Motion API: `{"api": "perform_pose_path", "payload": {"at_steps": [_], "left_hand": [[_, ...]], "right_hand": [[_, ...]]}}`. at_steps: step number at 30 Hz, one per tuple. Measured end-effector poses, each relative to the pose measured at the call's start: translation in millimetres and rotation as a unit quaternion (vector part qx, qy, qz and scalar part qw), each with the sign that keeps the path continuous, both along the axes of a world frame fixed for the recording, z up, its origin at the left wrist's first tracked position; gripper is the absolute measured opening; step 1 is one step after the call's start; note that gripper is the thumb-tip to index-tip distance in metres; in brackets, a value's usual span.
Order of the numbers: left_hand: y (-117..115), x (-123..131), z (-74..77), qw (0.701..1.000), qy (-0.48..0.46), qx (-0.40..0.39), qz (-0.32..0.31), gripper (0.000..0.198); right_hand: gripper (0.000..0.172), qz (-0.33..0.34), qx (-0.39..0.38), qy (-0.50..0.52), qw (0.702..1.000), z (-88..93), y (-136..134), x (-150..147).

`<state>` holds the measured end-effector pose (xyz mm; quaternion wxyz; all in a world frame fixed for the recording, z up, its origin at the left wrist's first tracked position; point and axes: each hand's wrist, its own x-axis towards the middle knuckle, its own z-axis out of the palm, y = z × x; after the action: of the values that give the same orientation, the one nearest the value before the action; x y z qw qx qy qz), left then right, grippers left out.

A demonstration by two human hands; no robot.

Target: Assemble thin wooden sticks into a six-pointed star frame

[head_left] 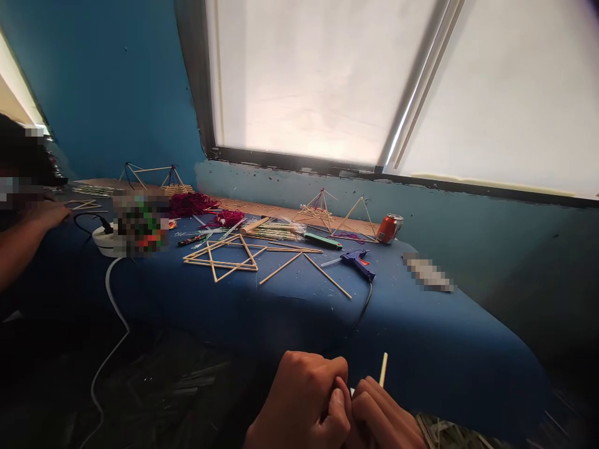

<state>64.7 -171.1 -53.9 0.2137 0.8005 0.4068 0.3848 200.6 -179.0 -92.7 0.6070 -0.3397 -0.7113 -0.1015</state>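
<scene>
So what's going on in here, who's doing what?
A person's left hand and right hand are close together just above the near edge of a blue-covered table, with a thin wooden stick poking up from the right hand's fingers. Farther along the table lie a flat triangular stick frame, a blue glue gun and an orange drink can. Another person's hand is at the far left.
</scene>
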Motion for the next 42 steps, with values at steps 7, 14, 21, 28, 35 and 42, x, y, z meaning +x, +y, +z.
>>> {"api": "perform_pose_path", "payload": {"at_steps": [7,14,21,28,35,42], "left_hand": [[-6,-6,-10.9,0.999,-0.006,0.033,0.037,0.013],[10,-40,-10.7,0.993,-0.089,0.006,0.078,0.030],[24,-79,-13.6,0.952,-0.217,-0.032,0.212,0.033],[71,-66,14.0,0.974,-0.098,0.071,0.194,0.030],[118,-33,22.2,0.973,0.042,0.153,0.168,0.019],[108,-62,11.4,0.964,0.011,0.169,0.204,0.023]], "right_hand": [[0.043,-0.010,0.027,-0.064,0.998,0.6,3,-4],[0.048,-0.029,0.022,-0.143,0.989,34.2,11,22],[0.044,-0.051,0.051,-0.237,0.969,68.2,59,54],[0.050,-0.144,-0.123,-0.300,0.935,69.3,143,95],[0.038,-0.257,-0.267,-0.283,0.885,83.5,196,111],[0.038,-0.300,-0.372,-0.330,0.814,86.0,210,102]]}}
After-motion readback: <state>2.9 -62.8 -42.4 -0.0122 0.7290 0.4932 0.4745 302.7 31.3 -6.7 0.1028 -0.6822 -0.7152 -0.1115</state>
